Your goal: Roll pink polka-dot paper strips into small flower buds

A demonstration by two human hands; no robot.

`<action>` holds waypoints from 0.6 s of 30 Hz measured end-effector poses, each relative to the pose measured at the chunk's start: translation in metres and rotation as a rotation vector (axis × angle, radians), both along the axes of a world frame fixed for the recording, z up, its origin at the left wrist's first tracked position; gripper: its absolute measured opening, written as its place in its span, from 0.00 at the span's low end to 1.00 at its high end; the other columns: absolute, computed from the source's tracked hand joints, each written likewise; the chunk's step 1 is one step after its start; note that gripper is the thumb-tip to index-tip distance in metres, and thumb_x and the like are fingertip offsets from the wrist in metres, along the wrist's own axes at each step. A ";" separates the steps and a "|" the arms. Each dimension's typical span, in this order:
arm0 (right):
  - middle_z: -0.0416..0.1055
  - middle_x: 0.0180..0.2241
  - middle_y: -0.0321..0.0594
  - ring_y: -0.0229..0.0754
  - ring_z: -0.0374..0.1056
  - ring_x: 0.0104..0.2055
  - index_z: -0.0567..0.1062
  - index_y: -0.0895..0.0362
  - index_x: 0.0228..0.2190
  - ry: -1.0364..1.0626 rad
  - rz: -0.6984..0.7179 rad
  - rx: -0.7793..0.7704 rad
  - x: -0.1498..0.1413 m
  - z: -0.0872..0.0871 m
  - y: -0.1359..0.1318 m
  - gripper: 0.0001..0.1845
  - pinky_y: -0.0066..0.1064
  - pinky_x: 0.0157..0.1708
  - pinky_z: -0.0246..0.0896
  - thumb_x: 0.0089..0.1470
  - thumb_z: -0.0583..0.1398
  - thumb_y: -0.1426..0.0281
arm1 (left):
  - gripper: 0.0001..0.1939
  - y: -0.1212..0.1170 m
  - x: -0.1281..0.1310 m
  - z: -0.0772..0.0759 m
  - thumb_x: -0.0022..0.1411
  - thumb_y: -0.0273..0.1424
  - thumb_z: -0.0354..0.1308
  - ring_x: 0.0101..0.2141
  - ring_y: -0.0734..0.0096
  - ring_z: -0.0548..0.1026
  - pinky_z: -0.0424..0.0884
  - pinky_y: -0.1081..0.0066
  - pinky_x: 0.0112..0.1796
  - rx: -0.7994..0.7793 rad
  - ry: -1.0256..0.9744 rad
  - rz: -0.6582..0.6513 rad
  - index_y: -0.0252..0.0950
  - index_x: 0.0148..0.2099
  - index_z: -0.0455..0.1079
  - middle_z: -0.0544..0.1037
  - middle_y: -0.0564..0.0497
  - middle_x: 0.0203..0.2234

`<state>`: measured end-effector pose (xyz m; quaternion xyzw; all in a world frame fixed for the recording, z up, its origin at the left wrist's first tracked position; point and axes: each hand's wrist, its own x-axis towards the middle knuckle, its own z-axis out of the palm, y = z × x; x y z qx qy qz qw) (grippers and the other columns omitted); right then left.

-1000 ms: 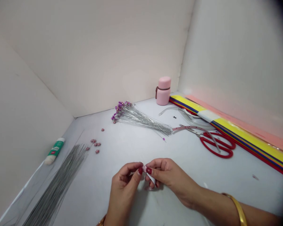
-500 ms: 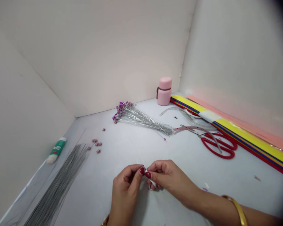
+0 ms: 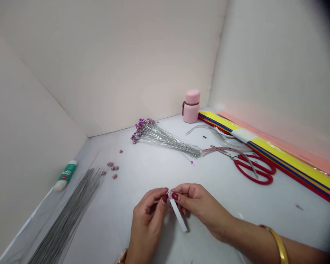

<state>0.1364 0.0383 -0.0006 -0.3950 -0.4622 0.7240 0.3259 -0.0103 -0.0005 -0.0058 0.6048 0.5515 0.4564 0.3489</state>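
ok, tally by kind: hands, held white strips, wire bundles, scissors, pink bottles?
Left hand and right hand: 2
Held white strip: 1
Wire bundles, bare and flower-tipped: 2
Scissors: 1
Pink bottle: 1
Total: 7

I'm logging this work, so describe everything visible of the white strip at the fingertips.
The white strip is narrow, straight and paper-like, slanting down to a free, squared-off lower end; whether that end touches the table is unclear. At its upper end is a small pinkish part, pinched between the left hand and right hand, whose grip hides its exact shape.
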 end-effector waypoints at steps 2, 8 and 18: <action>0.61 0.17 0.31 0.30 0.52 0.19 0.74 0.62 0.29 -0.003 0.009 0.010 0.001 -0.001 0.000 0.14 0.23 0.21 0.46 0.45 0.60 0.63 | 0.08 0.002 0.000 0.001 0.57 0.29 0.51 0.34 0.68 0.73 0.69 0.72 0.35 -0.045 -0.045 0.004 0.37 0.38 0.71 0.75 0.48 0.32; 0.62 0.16 0.31 0.30 0.54 0.18 0.73 0.62 0.25 -0.012 0.011 -0.016 0.001 -0.003 -0.002 0.16 0.23 0.20 0.48 0.42 0.62 0.60 | 0.06 0.002 0.001 0.001 0.54 0.31 0.55 0.30 0.69 0.71 0.67 0.74 0.31 -0.092 -0.094 0.030 0.35 0.31 0.72 0.73 0.49 0.27; 0.68 0.19 0.35 0.31 0.58 0.19 0.71 0.62 0.23 0.044 0.078 -0.095 0.000 0.003 -0.004 0.18 0.22 0.20 0.49 0.41 0.61 0.57 | 0.04 0.000 0.000 -0.003 0.54 0.29 0.55 0.29 0.69 0.73 0.68 0.73 0.32 -0.042 -0.042 0.092 0.36 0.31 0.71 0.76 0.49 0.27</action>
